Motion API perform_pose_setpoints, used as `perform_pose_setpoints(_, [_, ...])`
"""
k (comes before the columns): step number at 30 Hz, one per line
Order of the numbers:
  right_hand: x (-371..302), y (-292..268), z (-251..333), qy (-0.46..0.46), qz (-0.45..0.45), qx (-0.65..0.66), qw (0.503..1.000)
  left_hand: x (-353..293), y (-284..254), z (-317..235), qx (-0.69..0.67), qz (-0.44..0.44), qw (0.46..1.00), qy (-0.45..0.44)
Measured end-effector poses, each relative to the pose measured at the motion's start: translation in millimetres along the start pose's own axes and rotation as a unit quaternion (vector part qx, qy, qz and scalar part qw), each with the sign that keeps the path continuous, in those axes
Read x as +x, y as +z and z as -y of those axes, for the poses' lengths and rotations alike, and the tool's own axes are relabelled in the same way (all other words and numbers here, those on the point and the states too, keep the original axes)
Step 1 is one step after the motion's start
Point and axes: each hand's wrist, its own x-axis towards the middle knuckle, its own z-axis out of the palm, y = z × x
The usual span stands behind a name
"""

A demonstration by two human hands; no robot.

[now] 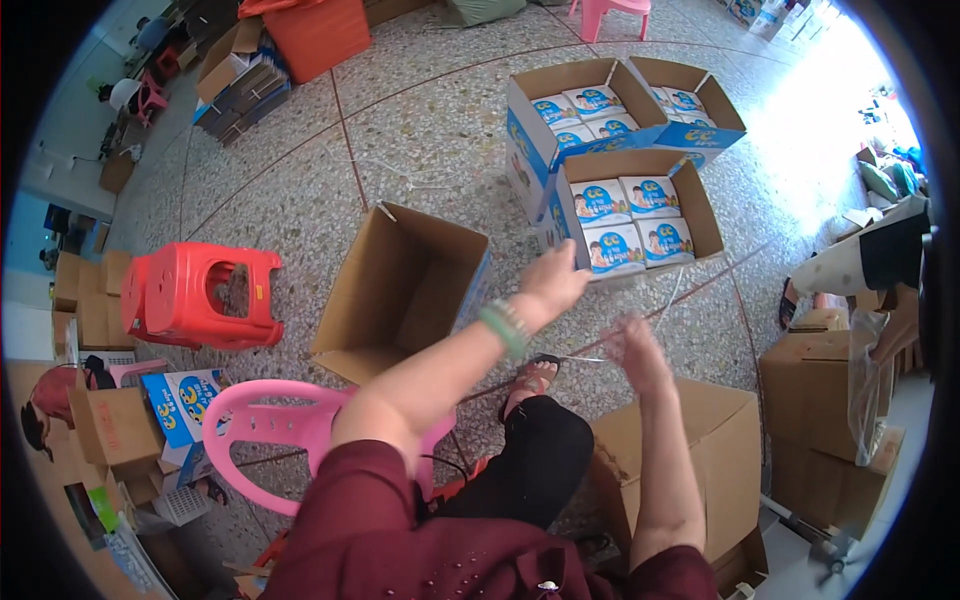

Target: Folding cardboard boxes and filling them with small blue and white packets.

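My left hand [553, 284], with a green bangle and a bead bracelet at the wrist, reaches to the near left corner of an open blue-and-white carton [706, 205]. Thumb and index finger look apart there; whether they touch the carton I cannot tell. Inside stand several small white-and-blue printed boxes [612, 248], packed in rows. My right hand [637, 352] hangs nearer to me, just off that carton's front, its fingers smeared by motion. Left of my left hand, an open brown carton [375, 275] stands on the floor, showing bare inner walls.
Two more filled cartons [588, 143] [715, 125] stand behind. A pink chair [245, 400] and red stools [190, 295] are at left. A large brown carton [715, 430] sits by my right forearm. Stacked cartons [815, 395] and another person's hand [897, 325] are at far right.
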Motion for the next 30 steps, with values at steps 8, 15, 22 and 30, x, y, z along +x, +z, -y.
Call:
perform_pose_setpoints(8, [-225, -81, -85, 0.089, -0.054, -0.080, 0.991, -144, -53, 91, 0.232, -0.105, 0.963, -0.091])
perform_pose_setpoints(15, [-331, -121, -70, -0.047, -0.215, -0.094, 0.971, -119, -30, 173, 0.123, -0.076, 0.977, -0.159])
perform_pose_setpoints(22, [-511, -163, -69, -0.251, -0.412, -0.149, 0.863, -78, -48, 181, 0.040, -0.136, 0.978, -0.152])
perform_pose_setpoints(30, [-699, -157, -188, -0.205, -0.684, -0.160, 0.681, -125, -76, 8, -0.352, -0.210, 0.907, -0.098])
